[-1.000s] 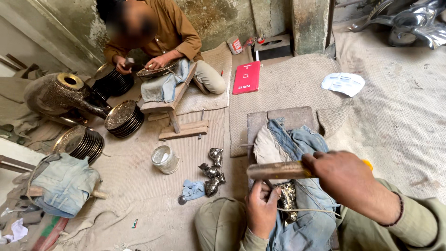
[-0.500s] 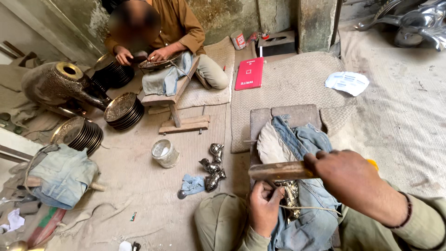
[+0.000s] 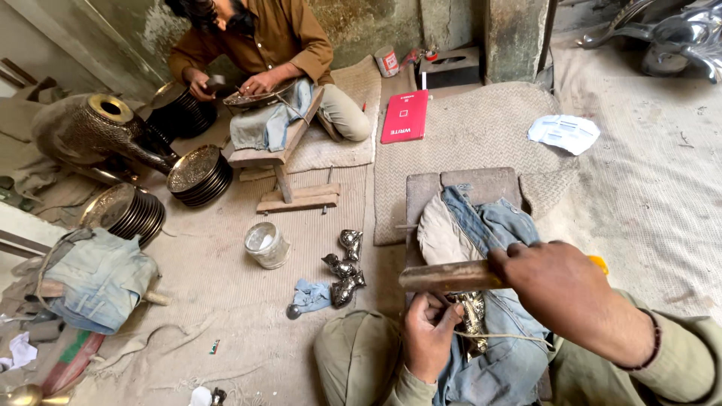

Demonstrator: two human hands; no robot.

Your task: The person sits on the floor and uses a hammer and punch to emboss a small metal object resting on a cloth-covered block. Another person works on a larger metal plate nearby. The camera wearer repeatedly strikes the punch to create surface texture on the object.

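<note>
Metal piece point(image 3: 472, 312) betw. L fingers point(image 3: 440, 310)

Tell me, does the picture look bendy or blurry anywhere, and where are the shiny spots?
In the head view, the edges bend outward like a wide lens; the right hand near the camera looks oversized, gripping a wooden handle; light is soft daylight with faint shadows; small glints show on the metal pieces and stacked plates; nothing is badly blurred.
</note>
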